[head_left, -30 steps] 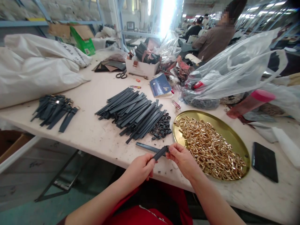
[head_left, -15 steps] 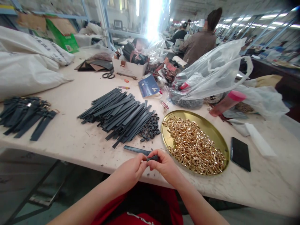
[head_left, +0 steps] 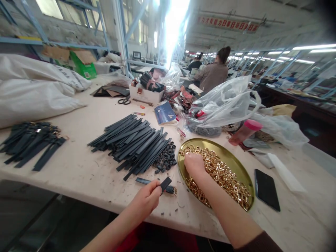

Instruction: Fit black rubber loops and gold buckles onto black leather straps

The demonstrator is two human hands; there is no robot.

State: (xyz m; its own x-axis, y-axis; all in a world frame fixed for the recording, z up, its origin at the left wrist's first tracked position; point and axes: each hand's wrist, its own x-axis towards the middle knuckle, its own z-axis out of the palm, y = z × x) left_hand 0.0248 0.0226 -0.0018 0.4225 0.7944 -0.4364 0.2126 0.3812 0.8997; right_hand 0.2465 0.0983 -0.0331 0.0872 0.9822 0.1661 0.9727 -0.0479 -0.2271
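My left hand [head_left: 149, 197] pinches a dark strap [head_left: 165, 183] near the table's front edge, its free end pointing up to the right. Beneath and beside it lies another dark strap with a gold buckle [head_left: 175, 190] at its right end. My right hand [head_left: 193, 163] is over the left part of a round gold tray [head_left: 183, 169], among many small gold buckles [head_left: 223, 166]. Its fingers are curled down, and whatever they hold is hidden. Left of the tray are a pile of dark strips [head_left: 136, 140] and a heap of small dark loops [head_left: 166, 157].
Straps with buckles [head_left: 34, 141] lie at the left, before white sacks [head_left: 39, 94]. A phone [head_left: 267, 189] and a pink-lidded bottle [head_left: 245, 132] are on the right. Behind are a blue booklet [head_left: 165, 112], scissors [head_left: 124, 101], a white box [head_left: 145, 95] and plastic bags [head_left: 223, 105]. People sit farther back.
My hands have parted: the right has moved up and right onto the buckles, while the left now holds a strap. A buckled strap end now shows on the table. The view has tilted upward.
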